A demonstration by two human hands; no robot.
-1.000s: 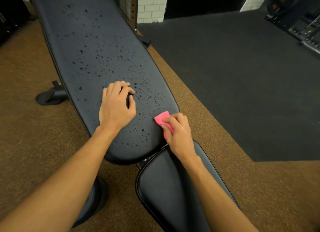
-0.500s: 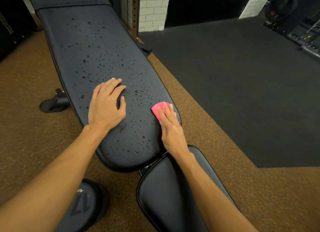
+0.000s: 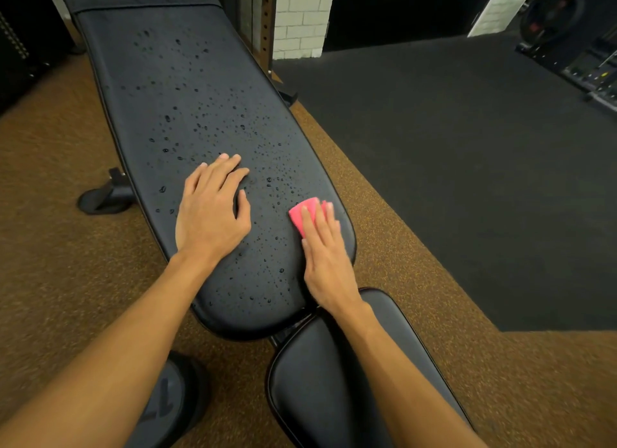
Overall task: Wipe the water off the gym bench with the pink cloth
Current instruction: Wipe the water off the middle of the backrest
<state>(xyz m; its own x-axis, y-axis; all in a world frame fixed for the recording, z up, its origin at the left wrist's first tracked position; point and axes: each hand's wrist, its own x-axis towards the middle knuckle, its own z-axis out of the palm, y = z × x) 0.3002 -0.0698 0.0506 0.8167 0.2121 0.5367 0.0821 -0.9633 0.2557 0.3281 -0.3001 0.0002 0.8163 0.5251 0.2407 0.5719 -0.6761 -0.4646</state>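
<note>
Right hand (image 3: 329, 257) presses the pink cloth (image 3: 300, 215) on the wet worktop (image 3: 187, 90), fingers (image 3: 321, 223) straight. Left hand (image 3: 213, 213) lies flat, fingers slightly apart.

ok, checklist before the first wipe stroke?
1. Cloth flat on bench, near its right edge: ok.
2. Right hand presses cloth with straight fingers: ok.
3. Bench dry: not ok, drops cover most of it.
4. Stroke path free: not ok, left hand lies flat among the drops, probably in the way.
5. Cloth dry enough: cannot tell.
</note>
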